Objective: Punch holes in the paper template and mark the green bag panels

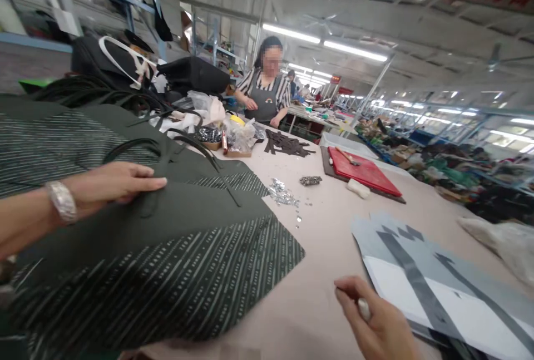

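Observation:
On the left, my left hand (125,182), with a silver bracelet at the wrist, has its fingers together on a dark green strap (164,154) above a dark green panel (167,215). White printed lettering runs across the panel's patterned fabric (233,271). My right hand (367,315) is over the pale table (308,293) at the lower right, thumb and index finger nearly meeting. A small whitish object (364,309) shows between its fingers; I cannot make out what it is. Grey sheets with dark strips (413,276) lie beside the right hand.
Small silver pieces (282,193) are scattered mid-table. Farther back are dark strips (287,144), a red board (362,171), a white lump (357,188) and plastic bags (242,134). A person in an apron (267,95) stands across the table. Black bags (192,75) are piled at the left.

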`<state>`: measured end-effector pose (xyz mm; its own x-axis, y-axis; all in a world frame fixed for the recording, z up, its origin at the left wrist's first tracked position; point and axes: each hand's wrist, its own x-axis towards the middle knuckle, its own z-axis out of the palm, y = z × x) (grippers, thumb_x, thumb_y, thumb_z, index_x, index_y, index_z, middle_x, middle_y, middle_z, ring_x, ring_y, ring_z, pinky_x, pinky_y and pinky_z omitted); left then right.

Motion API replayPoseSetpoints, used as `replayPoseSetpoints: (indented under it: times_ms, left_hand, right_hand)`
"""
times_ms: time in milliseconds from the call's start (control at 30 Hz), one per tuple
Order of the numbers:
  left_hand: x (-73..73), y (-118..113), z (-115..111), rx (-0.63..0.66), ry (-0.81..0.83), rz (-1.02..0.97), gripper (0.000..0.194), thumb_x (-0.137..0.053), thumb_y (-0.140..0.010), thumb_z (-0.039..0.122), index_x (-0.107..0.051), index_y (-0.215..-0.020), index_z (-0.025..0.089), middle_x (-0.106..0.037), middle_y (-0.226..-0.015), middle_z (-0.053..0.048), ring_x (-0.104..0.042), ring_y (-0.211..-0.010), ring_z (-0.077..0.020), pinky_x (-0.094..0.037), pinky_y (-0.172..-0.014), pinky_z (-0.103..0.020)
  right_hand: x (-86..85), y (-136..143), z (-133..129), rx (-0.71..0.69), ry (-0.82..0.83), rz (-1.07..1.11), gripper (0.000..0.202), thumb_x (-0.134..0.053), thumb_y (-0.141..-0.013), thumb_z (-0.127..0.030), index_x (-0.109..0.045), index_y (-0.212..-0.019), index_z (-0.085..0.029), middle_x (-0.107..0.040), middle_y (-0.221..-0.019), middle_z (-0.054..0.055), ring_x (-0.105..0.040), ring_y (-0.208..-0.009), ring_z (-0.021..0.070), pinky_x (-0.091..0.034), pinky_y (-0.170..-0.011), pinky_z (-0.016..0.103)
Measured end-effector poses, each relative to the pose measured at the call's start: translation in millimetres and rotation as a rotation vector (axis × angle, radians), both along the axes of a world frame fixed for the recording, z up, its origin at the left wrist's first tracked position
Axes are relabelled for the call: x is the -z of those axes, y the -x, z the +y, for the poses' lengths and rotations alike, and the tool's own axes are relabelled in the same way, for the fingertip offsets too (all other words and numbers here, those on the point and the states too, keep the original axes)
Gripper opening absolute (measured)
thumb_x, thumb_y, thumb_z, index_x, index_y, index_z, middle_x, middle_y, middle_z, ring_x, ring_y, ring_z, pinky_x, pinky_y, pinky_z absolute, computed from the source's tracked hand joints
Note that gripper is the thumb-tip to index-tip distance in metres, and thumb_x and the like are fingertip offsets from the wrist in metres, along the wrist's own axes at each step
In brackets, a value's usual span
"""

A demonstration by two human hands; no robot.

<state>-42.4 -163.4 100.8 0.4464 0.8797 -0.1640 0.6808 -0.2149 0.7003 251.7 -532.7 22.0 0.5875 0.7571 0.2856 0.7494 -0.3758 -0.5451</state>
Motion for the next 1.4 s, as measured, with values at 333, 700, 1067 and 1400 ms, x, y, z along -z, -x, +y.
replayPoseSetpoints:
  times_ms: [333, 700, 1067, 1400]
  left_hand:
    - [119.8, -36.4, -88.6, 0.213, -0.035, 0.171, 0.040, -0.058, -0.067, 0.051, -0.055, -0.090, 0.017, -0.064, -0.090, -0.007, -0.061, -0.087, -0.0280, -0.045, -0.079, -0.036]
    - [106.1, -103.7, -91.5, 0.679, -0.287, 0.459, 0.054, -0.068, -0.074, 0.046, -0.056, -0.119, 0.020, -0.064, -0.117, -0.006, -0.061, -0.103, -0.0255, -0.046, -0.085, -0.031]
    - [110.0, -150.7, -58.2, 0.797, -0.012, 0.571, 0.039, -0.084, -0.058, 0.035, -0.068, -0.085, 0.013, -0.066, -0.079, 0.001, -0.065, -0.092, -0.0259, -0.044, -0.088, -0.033]
    - [108.8, -163.3, -64.4, 0.988, 0.903, 0.404, 0.038, -0.068, -0.072, 0.030, -0.065, -0.102, 0.006, -0.067, -0.067, 0.000, -0.064, -0.079, -0.0217, -0.050, -0.079, -0.040]
  right_hand:
    - [-4.4, 41.1, 1.8, -0.171, 0.247, 0.356, 0.017, -0.053, -0.087, -0.033, -0.064, -0.081, -0.020, -0.061, -0.068, -0.002, -0.052, -0.057, 0.0120, -0.041, -0.054, 0.022]
    - [36.5, 71.9, 68.9, -0.187, 0.390, 0.667, 0.009, -0.061, -0.077, -0.019, -0.069, -0.079, -0.016, -0.060, -0.063, -0.004, -0.050, -0.058, 0.0099, -0.038, -0.057, 0.022]
    - [43.4, 69.7, 84.5, -0.251, 0.432, 0.585, 0.008, -0.064, -0.081, -0.022, -0.072, -0.080, -0.020, -0.067, -0.069, -0.003, -0.055, -0.063, 0.0107, -0.039, -0.061, 0.023]
    - [47.4, 72.9, 81.9, -0.311, 0.410, 0.426, 0.006, -0.063, -0.084, -0.020, -0.068, -0.082, -0.020, -0.068, -0.076, -0.002, -0.059, -0.067, 0.0123, -0.043, -0.068, 0.023]
